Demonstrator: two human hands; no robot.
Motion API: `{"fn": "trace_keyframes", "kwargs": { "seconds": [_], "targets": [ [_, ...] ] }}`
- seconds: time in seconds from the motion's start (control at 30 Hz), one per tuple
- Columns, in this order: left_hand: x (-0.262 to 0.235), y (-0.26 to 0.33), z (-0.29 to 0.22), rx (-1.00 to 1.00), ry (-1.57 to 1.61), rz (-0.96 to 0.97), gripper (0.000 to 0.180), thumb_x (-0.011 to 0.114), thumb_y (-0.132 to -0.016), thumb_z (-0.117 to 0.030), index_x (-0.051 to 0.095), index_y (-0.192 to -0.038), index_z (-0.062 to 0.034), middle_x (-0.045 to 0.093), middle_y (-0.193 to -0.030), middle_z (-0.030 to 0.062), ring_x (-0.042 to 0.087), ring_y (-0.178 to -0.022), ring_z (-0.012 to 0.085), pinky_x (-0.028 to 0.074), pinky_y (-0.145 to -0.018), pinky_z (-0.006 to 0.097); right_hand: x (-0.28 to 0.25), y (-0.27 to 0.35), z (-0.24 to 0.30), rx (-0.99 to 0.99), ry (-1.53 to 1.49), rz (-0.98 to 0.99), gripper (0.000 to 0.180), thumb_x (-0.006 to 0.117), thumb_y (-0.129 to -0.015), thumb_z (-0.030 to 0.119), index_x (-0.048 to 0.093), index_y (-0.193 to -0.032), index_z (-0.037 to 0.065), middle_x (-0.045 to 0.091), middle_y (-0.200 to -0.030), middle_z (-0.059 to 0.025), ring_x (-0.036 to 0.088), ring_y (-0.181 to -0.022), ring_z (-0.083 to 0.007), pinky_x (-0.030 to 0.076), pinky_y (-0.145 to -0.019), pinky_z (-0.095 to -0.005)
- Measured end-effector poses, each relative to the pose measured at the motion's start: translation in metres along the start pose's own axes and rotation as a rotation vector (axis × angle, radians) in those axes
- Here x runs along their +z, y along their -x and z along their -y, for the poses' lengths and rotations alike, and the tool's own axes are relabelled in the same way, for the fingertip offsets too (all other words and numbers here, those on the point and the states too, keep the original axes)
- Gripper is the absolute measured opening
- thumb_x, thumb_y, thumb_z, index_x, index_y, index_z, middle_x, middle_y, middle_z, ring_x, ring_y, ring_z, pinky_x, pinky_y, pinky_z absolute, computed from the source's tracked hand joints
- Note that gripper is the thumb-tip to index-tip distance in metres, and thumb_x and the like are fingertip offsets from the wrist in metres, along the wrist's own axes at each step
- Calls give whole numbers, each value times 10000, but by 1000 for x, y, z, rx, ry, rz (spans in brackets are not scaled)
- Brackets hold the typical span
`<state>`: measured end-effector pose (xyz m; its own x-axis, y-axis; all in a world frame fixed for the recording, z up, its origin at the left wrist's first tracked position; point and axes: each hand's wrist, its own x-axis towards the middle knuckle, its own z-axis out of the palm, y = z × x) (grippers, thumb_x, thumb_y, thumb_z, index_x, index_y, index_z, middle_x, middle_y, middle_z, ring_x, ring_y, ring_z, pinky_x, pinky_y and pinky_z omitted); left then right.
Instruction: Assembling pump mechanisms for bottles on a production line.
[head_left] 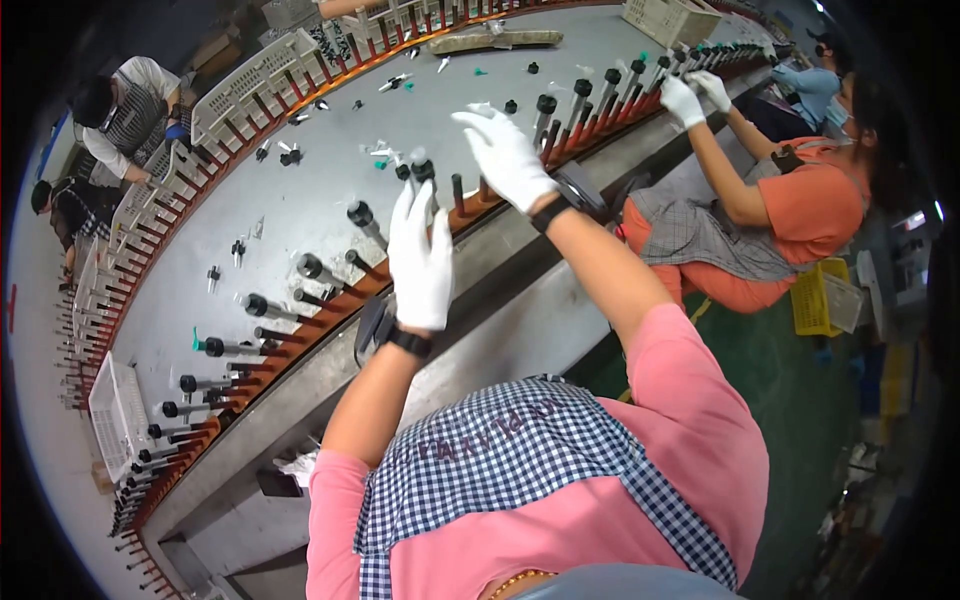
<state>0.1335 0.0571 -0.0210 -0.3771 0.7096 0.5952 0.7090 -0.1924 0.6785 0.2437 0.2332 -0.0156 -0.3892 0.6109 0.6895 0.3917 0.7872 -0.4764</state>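
My left hand (pixel 421 262), in a white glove, reaches over the near edge of the table. Its fingers are stretched out, with the thumb apart. Their tips are beside a black-capped part (pixel 422 168), whose lower portion they hide; I cannot tell whether they touch it. My right hand (pixel 507 162), also gloved, hovers to the right with fingers extended and nothing visible in them. Below it stands a bare reddish-brown peg (pixel 458 195). Left of my left hand, a clear tube with a black cap (pixel 366 222) leans on the row of pegs.
Pegs with capped tubes curve around the grey table (pixel 330 135). Loose black, white and green fittings (pixel 289 154) lie on it. White crates (pixel 118 415) stand at the far side. A person in orange (pixel 800 215) works at my right; others work across the table.
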Motion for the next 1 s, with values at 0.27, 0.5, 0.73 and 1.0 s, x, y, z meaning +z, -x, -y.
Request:
{"fn": "trace_keyframes", "kwargs": {
  "seconds": [0.27,0.5,0.73,1.0],
  "targets": [
    [9,-57,59,169,-234,-41,238,638,-913,-76,717,-1129,-137,678,-1043,158,660,-978,340,539,-842,403,56,-12,24,-41,105,74,348,598,-876,47,690,-1200,134,675,-949,-150,647,-926,-342,530,-834,-435],
    [-17,-14,58,117,-24,-138,334,623,-932,47,683,-1230,-91,632,-1227,162,630,-1099,254,515,-937,318,31,48,66,99,-579,-43,300,636,-923,15,700,-1207,90,657,-1193,-147,647,-1098,-292,524,-931,-323],
    [-55,45,45,130,-69,1,455,539,-862,150,661,-1259,-36,621,-1344,195,586,-1266,342,453,-1087,395,-28,70,-19,136,61,-220,286,632,-947,86,691,-1226,78,584,-1361,-201,565,-1260,-351,452,-1084,-370],
    [19,-49,-6,254,-137,125,474,613,-824,63,610,-1283,-53,609,-1292,199,590,-1197,382,482,-1019,426,3,-32,-18,136,63,250,307,538,-931,135,700,-1190,101,692,-1027,-221,636,-1066,-368,519,-920,-419]
  ]
}}
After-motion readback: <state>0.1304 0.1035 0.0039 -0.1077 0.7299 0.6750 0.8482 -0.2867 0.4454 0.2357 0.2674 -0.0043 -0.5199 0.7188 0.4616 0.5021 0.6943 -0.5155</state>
